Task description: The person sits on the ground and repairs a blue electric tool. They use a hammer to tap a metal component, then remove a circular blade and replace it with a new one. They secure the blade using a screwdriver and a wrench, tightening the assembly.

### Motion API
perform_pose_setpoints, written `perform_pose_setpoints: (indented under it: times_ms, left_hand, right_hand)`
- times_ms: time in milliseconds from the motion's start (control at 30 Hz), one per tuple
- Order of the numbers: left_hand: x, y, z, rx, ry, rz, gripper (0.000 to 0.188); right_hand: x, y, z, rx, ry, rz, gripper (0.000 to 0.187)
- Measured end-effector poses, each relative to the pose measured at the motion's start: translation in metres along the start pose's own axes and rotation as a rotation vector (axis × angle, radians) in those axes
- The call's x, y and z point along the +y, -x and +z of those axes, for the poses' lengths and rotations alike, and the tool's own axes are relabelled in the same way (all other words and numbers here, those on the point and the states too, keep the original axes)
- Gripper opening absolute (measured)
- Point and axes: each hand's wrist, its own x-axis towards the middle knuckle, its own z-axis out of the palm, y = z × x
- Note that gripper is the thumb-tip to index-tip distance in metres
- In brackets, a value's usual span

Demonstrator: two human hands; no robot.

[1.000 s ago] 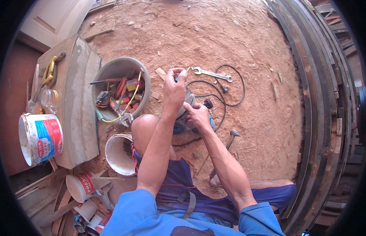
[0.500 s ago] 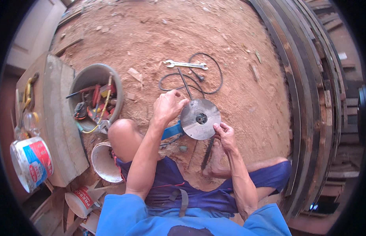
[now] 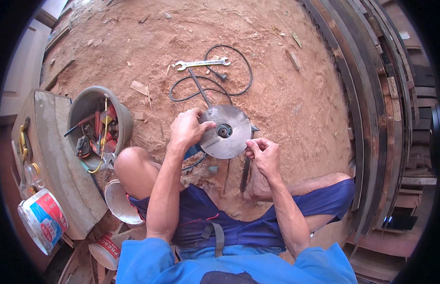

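I sit on a sandy floor with a power tool between my knees. A round grey metal disc (image 3: 225,131) is mounted on it, face up, with a dark hub in its middle. My left hand (image 3: 186,128) grips the disc's left edge, thumb lying on its face. My right hand (image 3: 263,155) is closed at the disc's lower right edge, fingers curled; whether it pinches a small part I cannot tell. The tool's black cable (image 3: 208,80) loops away behind the disc.
A silver open-ended spanner (image 3: 202,63) lies on the sand beyond the cable. A grey bucket (image 3: 90,102) of hand tools stands at my left, beside a concrete slab (image 3: 59,161). A white bowl (image 3: 117,204) and paint cans (image 3: 40,220) sit lower left. Curved wooden planks (image 3: 371,109) line the right.
The hands were raised together over the tool a second ago. They have since come down and apart, and the disc now lies in plain view between them. The camera view shifted.
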Motion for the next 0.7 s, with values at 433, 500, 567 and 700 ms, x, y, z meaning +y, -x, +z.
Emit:
perform_pose_setpoints:
  times_ms: [433, 500, 567, 700]
  left_hand:
    - [0.002, 0.005, -0.001, 0.032, -0.092, 0.027, 0.046]
    - [0.001, 0.006, -0.001, 0.035, -0.098, 0.034, 0.047]
    - [0.002, 0.006, -0.002, 0.019, -0.092, 0.022, 0.048]
    - [0.003, 0.006, -0.005, 0.01, -0.085, 0.016, 0.049]
  right_hand:
    - [-0.054, -0.004, 0.059, -0.097, 0.733, -0.588, 0.02]
    - [-0.06, -0.009, 0.066, -0.141, 0.786, -0.497, 0.021]
    - [-0.066, -0.013, 0.065, -0.178, 0.835, -0.451, 0.02]
    - [-0.073, -0.018, 0.062, -0.248, 0.881, -0.375, 0.021]
